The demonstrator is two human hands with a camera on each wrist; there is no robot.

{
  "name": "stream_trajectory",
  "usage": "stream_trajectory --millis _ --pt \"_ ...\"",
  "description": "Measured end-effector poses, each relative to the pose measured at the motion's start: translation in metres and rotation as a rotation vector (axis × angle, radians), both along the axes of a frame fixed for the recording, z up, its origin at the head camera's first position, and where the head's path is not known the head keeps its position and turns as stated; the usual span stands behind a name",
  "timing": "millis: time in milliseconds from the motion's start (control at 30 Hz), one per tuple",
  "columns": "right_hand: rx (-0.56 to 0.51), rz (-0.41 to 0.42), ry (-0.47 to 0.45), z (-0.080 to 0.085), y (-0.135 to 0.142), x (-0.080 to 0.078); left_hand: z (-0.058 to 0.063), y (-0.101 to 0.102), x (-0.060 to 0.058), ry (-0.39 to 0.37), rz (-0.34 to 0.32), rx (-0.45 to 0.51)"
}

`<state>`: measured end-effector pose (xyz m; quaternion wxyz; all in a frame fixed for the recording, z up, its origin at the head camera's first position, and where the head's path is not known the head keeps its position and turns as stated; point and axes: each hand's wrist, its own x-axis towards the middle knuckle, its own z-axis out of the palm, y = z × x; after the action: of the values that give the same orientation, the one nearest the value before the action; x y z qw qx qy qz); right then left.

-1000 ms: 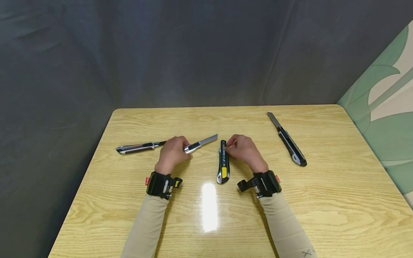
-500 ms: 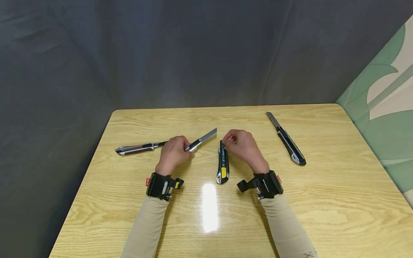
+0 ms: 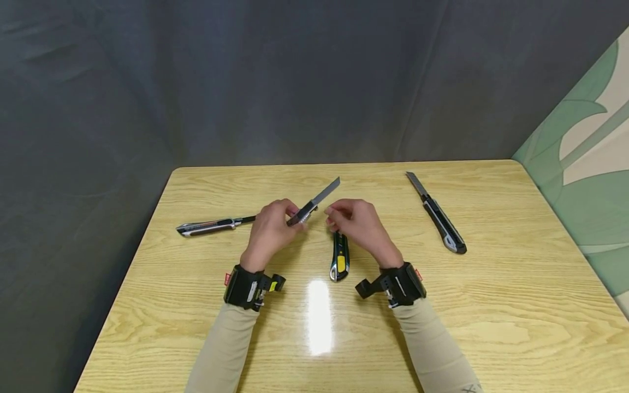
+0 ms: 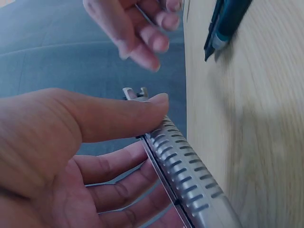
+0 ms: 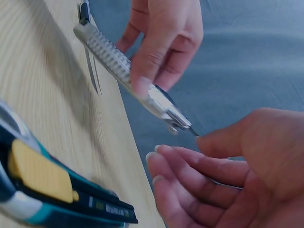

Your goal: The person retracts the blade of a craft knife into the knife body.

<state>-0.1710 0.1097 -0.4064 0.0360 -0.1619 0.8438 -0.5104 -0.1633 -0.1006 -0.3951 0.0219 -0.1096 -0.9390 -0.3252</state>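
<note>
My left hand (image 3: 272,232) holds a silver snap-off utility knife (image 4: 183,168) above the table, thumb on its ribbed metal body. In the head view its long blade (image 3: 326,192) sticks out, up and to the right. My right hand (image 3: 361,226) is close to the knife's front end, fingers loosely bent and nothing visible in them. In the right wrist view the thumb overlaps the knife's tip; whether they touch I cannot tell. A black utility knife with a yellow slider (image 3: 340,263) lies on the table below my right hand, which hides its front end.
On the wooden table (image 3: 196,327), a grey-and-black utility knife (image 3: 208,226) lies at the left, its front end behind my left hand. A black utility knife (image 3: 442,221) with its blade out lies at the right. A dark curtain (image 3: 314,82) hangs behind the table.
My left hand has lifted the silver knife and tilted its blade further upward. My right hand has moved left, from beside the yellow-slider knife to the silver knife's front end.
</note>
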Motion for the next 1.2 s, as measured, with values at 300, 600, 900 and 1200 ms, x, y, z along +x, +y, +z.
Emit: stream_trajectory --millis 300,600,900,1200 --pt "-0.105 -0.022 -0.005 0.004 -0.008 0.001 0.004 0.01 0.003 0.074 -0.011 0.039" --pt "-0.251 -0.012 0.012 0.021 -0.015 0.011 0.008 0.026 0.011 0.187 0.014 0.075" --pt "-0.392 -0.024 0.042 0.033 -0.016 0.017 0.011 0.034 0.014 0.297 0.075 0.126" --pt "-0.448 -0.081 0.099 0.043 -0.018 0.02 0.013 0.044 0.018 0.341 0.092 0.171"
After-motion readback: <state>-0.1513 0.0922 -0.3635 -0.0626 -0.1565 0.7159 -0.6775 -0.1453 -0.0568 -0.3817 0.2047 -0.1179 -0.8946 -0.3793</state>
